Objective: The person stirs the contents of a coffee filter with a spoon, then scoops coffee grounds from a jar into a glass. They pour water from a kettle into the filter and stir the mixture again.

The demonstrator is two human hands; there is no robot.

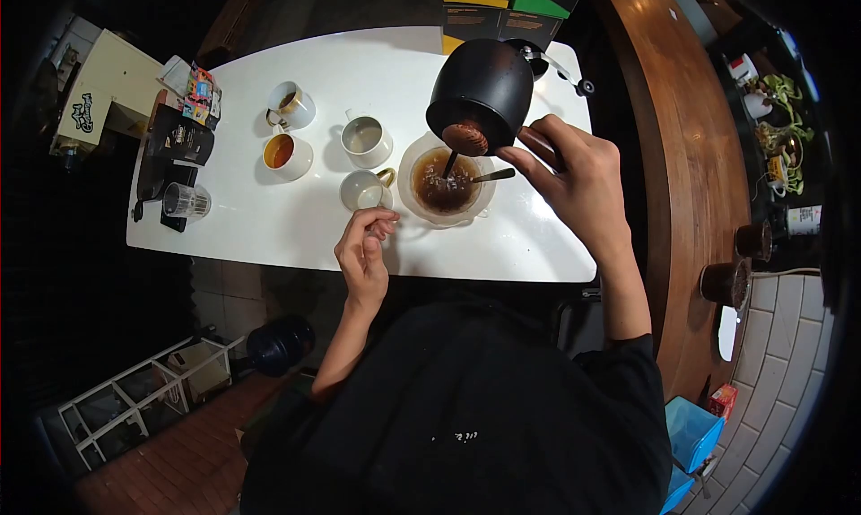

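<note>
Kettle (480, 89) handle hidden inside right hand (574, 179); its body covers the dripper's (444, 183) far rim. Packet (199, 92) labels at table's (269, 228) left corner too small to read.

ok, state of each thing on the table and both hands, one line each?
Black kettle: tilted, pouring into the dripper.
Dripper: holds wet brown coffee.
Orange-rimmed cup: holds brown liquid.
White mug: holds pale liquid.
Glass: upright, looks empty.
Right hand: gripping the kettle handle.
Left hand: loosely curled, holding nothing.

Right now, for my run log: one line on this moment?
right hand: tilts black kettle, pouring | dripper: wet grounds | left hand: on table
</note>
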